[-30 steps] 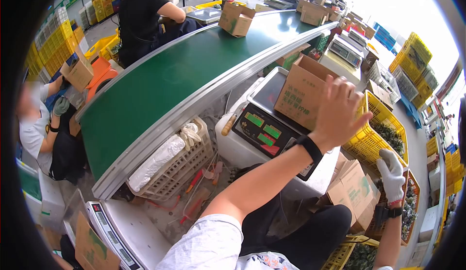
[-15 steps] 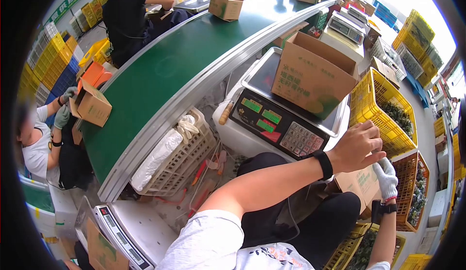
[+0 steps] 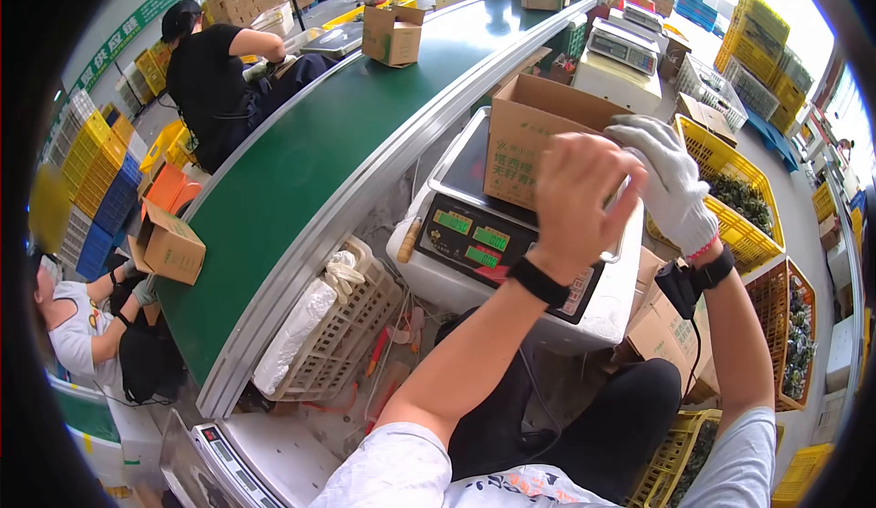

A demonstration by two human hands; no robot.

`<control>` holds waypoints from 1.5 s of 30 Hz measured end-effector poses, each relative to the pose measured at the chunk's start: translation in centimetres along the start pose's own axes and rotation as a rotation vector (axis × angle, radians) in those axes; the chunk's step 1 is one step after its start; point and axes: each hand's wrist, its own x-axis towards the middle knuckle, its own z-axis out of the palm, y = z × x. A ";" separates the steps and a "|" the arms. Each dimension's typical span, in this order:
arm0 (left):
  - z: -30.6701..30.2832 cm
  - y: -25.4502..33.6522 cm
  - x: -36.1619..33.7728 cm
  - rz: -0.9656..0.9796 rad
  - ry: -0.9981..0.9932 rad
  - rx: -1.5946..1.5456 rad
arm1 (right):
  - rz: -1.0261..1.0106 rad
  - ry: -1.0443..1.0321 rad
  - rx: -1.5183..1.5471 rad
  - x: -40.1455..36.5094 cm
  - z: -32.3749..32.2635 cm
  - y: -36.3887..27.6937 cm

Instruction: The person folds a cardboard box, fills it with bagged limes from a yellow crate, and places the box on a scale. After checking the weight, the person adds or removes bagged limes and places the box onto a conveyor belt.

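Observation:
My left hand [image 3: 587,199], bare with a black wristband, is raised in front of the cardboard box [image 3: 514,163] and hides part of its printed side. Its fingers are bent and smeared by motion. Close beside it on the right, my right hand [image 3: 671,175] wears a white knit glove; its fingers stretch toward the box's right edge and overlap it in this view. The open-topped box stands on the metal pan of a digital scale [image 3: 470,241] with lit green displays. My forearms cover part of the scale's keypad.
A green conveyor belt [image 3: 301,179] runs along the left, carrying small boxes [image 3: 392,38]. Two people work beyond it. Yellow crates [image 3: 766,234] and a brown crate [image 3: 771,325] with dark green contents stand at right. Flattened cardboard [image 3: 671,330] lies by my knee. A beige basket [image 3: 333,353] sits below the belt.
Both hands have moved up and left, from beside the scale to in front of the box. The gloved hand has risen from over the cardboard by my knee. The view has shifted slightly.

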 end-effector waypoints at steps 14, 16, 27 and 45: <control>-7.3 -1.5 -0.7 -0.229 -0.334 0.363 | -0.083 -0.832 -0.608 9.3 2.1 -2.1; -7.4 -1.2 -0.9 -0.241 -0.340 0.351 | 0.032 -0.964 -0.491 9.3 2.4 -2.3; -6.2 -1.9 -0.9 -0.223 -0.280 0.334 | 0.198 -0.900 -0.475 9.1 5.1 -1.5; -5.4 -1.8 -1.0 -0.210 -0.219 0.322 | 0.271 -0.694 -0.194 9.2 3.6 -2.0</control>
